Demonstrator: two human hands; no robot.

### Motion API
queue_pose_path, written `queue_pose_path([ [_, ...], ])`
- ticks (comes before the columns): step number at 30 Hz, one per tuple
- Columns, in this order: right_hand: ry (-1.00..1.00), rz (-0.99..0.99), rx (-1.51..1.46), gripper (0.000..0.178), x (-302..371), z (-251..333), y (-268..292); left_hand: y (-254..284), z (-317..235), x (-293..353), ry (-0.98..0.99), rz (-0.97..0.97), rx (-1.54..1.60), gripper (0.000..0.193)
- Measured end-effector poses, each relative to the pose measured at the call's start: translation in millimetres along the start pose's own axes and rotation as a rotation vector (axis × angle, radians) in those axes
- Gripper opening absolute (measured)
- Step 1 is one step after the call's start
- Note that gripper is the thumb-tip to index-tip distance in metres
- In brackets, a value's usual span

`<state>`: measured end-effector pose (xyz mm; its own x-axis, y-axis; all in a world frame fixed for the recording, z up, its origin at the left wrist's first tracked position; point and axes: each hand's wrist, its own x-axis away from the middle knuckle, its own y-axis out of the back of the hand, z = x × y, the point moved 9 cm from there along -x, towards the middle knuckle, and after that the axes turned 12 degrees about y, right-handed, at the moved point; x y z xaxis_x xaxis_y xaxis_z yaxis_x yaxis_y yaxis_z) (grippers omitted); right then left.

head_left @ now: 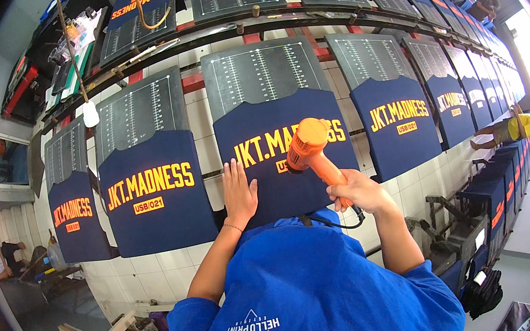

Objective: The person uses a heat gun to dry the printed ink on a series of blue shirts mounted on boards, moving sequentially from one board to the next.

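A dark navy T-shirt (281,196) with yellow-orange lettering lies stretched over a black printing board (260,68) in front of me. My left hand (240,191) rests on its left edge, fingers stretched out and holding nothing. Gripped by its handle in my right hand (365,191) is an orange heat gun (315,143), held over the right half of the print and covering part of the lettering. From the handle's end a black cord (350,224) runs back toward my body. Whether the nozzle touches the cloth I cannot tell.
Boards with matching shirts stand in a row, one close by (160,223) on the left and another (400,143) on the right. A metal rail (211,33) separates a second row behind. A white plug-like piece (90,113) hangs at left. A person in yellow (525,125) is far right.
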<state>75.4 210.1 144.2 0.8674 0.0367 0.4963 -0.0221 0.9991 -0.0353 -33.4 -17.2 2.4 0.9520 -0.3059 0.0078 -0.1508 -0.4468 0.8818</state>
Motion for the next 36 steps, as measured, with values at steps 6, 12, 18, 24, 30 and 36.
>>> queue_pose_path([
  [6,0.016,0.006,-0.003,0.023,-4.7,-5.5,-7.7,-1.8,-0.5,19.6,-0.029,0.025,0.028,0.066],
  [12,0.027,-0.012,0.012,0.023,-7.0,-2.4,-14.4,-0.8,4.7,22.4,-0.023,-0.007,0.068,0.065],
  [18,0.044,-0.002,0.009,0.021,-8.5,-2.8,-17.4,4.9,11.8,11.7,0.0,-0.031,0.019,0.063],
  [24,0.019,0.043,0.048,0.015,-10.2,2.7,-20.7,11.5,3.1,20.9,-0.069,0.012,0.04,0.062],
  [30,0.001,0.114,0.054,0.019,-13.9,7.3,-26.6,17.2,5.1,28.0,-0.09,0.052,0.072,0.061],
  [36,0.015,0.121,0.08,0.02,-18.7,6.5,-25.2,37.4,32.9,18.6,-0.031,0.022,0.1,0.059],
])
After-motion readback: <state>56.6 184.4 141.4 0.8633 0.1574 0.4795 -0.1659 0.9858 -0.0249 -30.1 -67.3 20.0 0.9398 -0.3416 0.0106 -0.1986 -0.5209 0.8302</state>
